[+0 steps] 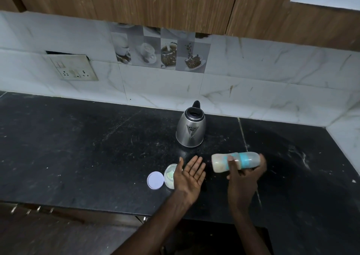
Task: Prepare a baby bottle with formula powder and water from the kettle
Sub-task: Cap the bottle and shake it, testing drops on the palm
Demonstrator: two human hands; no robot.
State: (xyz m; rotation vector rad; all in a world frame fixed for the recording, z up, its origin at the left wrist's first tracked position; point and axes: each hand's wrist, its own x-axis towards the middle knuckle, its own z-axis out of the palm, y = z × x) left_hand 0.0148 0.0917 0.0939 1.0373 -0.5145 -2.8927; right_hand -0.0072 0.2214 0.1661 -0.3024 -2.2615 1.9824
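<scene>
Two bare forearms are reaching up from the bottom edge over a black stone table. The left hand is hovering palm up with its fingers straight and slightly spread, holding nothing. It is partly covering a small open formula jar, which is standing on the table with pale powder showing inside. Just left of the jar, a round white lid is lying flat; whether the two are touching I cannot tell.

The right hand is gripping the baby bottle, with the thumb crossing its front and the fingers curling round behind. The bottle is lying on its side in the air above the table, just beside the left hand's fingertips. Its base is pointing toward the left hand, and its teal collar and translucent cap are pointing right. It is looking blurred, and a milky, cream-coloured fill is showing at the base end.

Behind both hands, a steel kettle is standing upright on the table, its spout facing the camera and its black handle at the back.

Farther back, white marble-look wall tiles are running along the table's rear edge. A decorative strip picturing cups is sitting among them, and a socket plate is hanging at the left. Wooden cabinets are hanging above.
</scene>
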